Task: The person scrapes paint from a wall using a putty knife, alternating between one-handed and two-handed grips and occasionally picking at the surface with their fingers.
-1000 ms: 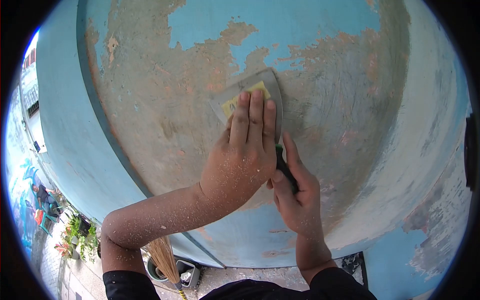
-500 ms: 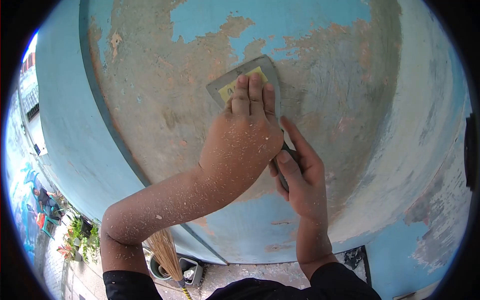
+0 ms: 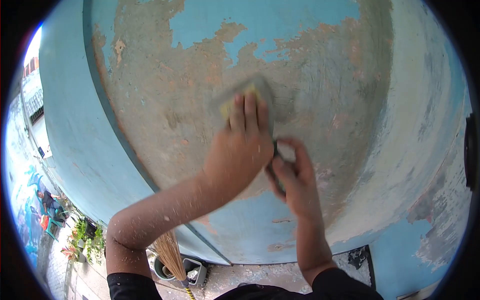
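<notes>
A wide metal scraper [image 3: 235, 97] with a yellow label lies flat against a wall [image 3: 320, 75] of peeling blue paint over bare brownish plaster. My left hand [image 3: 240, 145] presses its fingers on the blade. My right hand [image 3: 295, 177] grips the scraper's dark handle just below and to the right. Both hands and the blade are blurred by motion. Paint flecks cover my left forearm.
A dark vertical seam [image 3: 125, 145] runs down the wall at the left. Below stand a straw broom [image 3: 170, 257] in a bucket, a small container [image 3: 195, 272] and potted plants [image 3: 80, 240]. A person sits far down at the left [image 3: 47, 202]. Paint chips litter the ground [image 3: 260, 275].
The scraper and both hands have shifted slightly left and down along the wall and are now motion-blurred. The grip is unchanged.
</notes>
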Motion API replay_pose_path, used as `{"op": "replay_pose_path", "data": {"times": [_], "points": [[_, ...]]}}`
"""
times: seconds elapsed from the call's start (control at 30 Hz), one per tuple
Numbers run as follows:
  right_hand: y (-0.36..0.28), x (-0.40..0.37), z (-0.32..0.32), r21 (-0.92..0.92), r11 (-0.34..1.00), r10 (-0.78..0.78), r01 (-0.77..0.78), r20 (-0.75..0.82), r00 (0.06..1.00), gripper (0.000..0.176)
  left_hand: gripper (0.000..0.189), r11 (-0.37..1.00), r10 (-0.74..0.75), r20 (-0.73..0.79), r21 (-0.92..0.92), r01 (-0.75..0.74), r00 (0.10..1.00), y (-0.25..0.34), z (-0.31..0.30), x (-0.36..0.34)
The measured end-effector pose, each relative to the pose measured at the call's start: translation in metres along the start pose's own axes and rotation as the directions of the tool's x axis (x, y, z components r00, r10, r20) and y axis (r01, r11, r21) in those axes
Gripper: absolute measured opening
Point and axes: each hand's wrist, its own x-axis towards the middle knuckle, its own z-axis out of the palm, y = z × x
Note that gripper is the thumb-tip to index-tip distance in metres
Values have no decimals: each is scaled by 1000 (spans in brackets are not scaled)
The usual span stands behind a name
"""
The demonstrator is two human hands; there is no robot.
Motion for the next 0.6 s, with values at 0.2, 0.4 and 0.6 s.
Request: {"op": "replay_pose_path", "data": {"times": [0.2, 0.4, 0.6], "points": [[-8, -3, -7, 27, 999, -38, 36, 61, 997, 37, 49, 998, -34, -7, -61, 34, 999, 1, -15, 9], [-20, 8, -19, 134, 991, -40, 28, 88, 995, 39, 50, 996, -66, 16, -60, 66, 998, -2, -18, 22], [-4, -7, -27, 171, 860, -491, 480, 27, 870, 50, 46, 971, -162, -77, -192, 145, 984, 2, -12, 34]]}}
